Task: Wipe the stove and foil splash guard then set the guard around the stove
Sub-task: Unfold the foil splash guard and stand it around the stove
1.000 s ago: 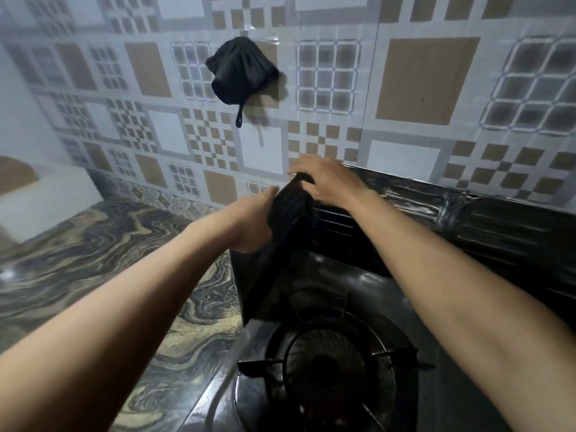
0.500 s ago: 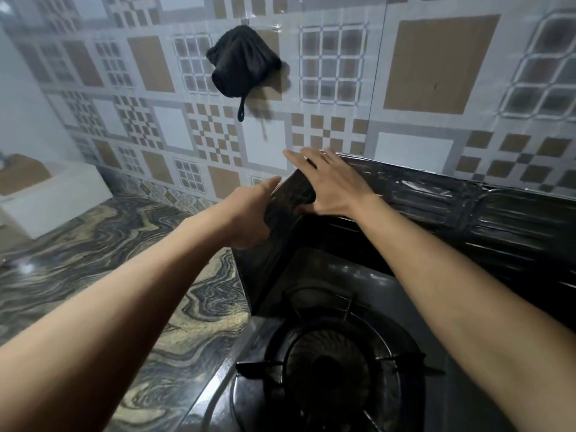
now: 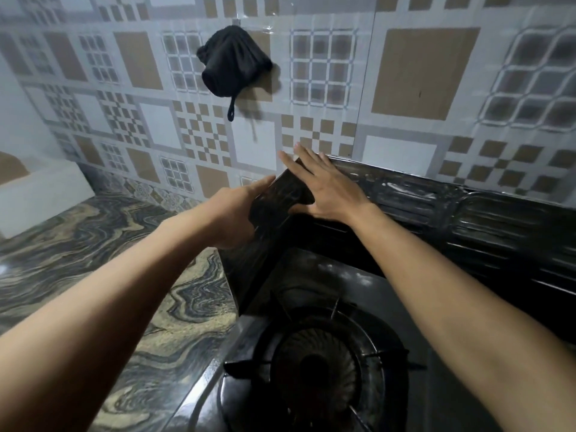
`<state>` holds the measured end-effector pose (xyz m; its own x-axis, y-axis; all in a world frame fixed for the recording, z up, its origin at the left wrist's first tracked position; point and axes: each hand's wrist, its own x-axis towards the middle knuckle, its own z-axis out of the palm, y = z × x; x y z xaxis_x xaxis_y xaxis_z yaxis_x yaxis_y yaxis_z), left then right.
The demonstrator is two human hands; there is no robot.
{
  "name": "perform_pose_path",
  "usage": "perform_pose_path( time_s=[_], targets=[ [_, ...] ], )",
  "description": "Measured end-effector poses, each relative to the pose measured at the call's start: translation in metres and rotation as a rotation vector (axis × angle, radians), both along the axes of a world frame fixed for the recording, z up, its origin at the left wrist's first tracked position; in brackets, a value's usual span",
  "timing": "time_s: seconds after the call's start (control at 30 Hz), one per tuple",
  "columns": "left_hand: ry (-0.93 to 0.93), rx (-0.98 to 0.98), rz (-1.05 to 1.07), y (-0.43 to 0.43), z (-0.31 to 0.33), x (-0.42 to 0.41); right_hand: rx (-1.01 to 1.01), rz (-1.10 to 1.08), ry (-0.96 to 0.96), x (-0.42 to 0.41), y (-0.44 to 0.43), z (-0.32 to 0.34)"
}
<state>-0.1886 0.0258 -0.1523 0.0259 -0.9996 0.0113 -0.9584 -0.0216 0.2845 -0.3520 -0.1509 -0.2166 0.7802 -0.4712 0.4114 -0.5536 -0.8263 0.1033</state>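
The dark foil splash guard [image 3: 486,219] stands upright behind and to the left of the gas stove [image 3: 314,366], its back panel against the tiled wall. At the guard's back-left corner, my left hand [image 3: 237,213] presses the outside of the side panel [image 3: 249,269], thumb along its top edge. My right hand [image 3: 324,188] lies flat with spread fingers on the inside of the same corner. The stove's round burner and pan support sit low in the view, between my forearms.
A black cloth [image 3: 232,65] hangs on a hook on the patterned tile wall above the corner. A marbled counter [image 3: 103,244] stretches to the left, with a white box [image 3: 40,194] at its far left edge.
My right hand went from curled over the corner's top to flat with fingers spread on its inner face. The left hand stayed on the outside of the side panel.
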Motion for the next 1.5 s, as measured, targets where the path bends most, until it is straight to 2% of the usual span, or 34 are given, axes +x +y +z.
perform_pose_path(
  time_s=[0.1, 0.2, 0.27, 0.33, 0.5, 0.73, 0.9, 1.0, 1.13, 1.2, 1.27, 1.37, 1.43, 1.5],
  targets=[
    [-0.008, 0.027, 0.021, -0.001, 0.001, -0.001, -0.083, -0.076, -0.023, -0.024, 0.013, -0.002],
    [0.033, 0.063, 0.055, -0.007, 0.001, -0.001, -0.271, -0.140, -0.055, -0.070, 0.024, -0.010],
    [0.062, 0.126, 0.094, -0.014, 0.004, -0.004, -0.407, -0.188, 0.036, -0.103, 0.024, -0.020],
    [0.065, 0.134, 0.118, -0.022, 0.008, -0.009, -0.453, -0.253, 0.163, -0.129, 0.020, -0.027],
    [0.059, 0.146, 0.053, -0.039, 0.008, -0.016, -0.434, -0.395, 0.390, -0.143, 0.010, -0.032],
    [0.042, 0.080, -0.004, -0.046, -0.004, -0.015, -0.531, -0.481, 0.439, -0.132, -0.009, -0.049],
    [-0.078, -0.020, -0.053, -0.053, -0.014, -0.008, -0.581, -0.497, 0.488, -0.134, -0.013, -0.051],
    [-0.093, -0.035, -0.054, -0.055, -0.016, -0.008, -0.559, -0.456, 0.444, -0.132, -0.006, -0.046],
    [-0.157, 0.013, 0.002, -0.053, -0.010, -0.016, -0.442, -0.298, 0.262, -0.139, 0.011, -0.026],
    [-0.302, 0.020, 0.057, -0.048, -0.007, -0.032, -0.390, -0.290, 0.208, -0.156, 0.025, -0.018],
    [-0.442, -0.058, 0.069, -0.045, -0.007, -0.059, -0.381, -0.328, 0.213, -0.178, 0.042, -0.015],
    [-0.377, -0.258, -0.075, -0.059, -0.022, -0.105, -0.437, -0.444, 0.257, -0.224, 0.061, -0.017],
    [-0.283, -0.252, -0.211, -0.075, -0.039, -0.134, -0.462, -0.515, 0.315, -0.254, 0.064, -0.020],
    [-0.269, -0.205, -0.351, -0.092, -0.063, -0.156, -0.425, -0.588, 0.410, -0.276, 0.063, -0.024]
  ],
)
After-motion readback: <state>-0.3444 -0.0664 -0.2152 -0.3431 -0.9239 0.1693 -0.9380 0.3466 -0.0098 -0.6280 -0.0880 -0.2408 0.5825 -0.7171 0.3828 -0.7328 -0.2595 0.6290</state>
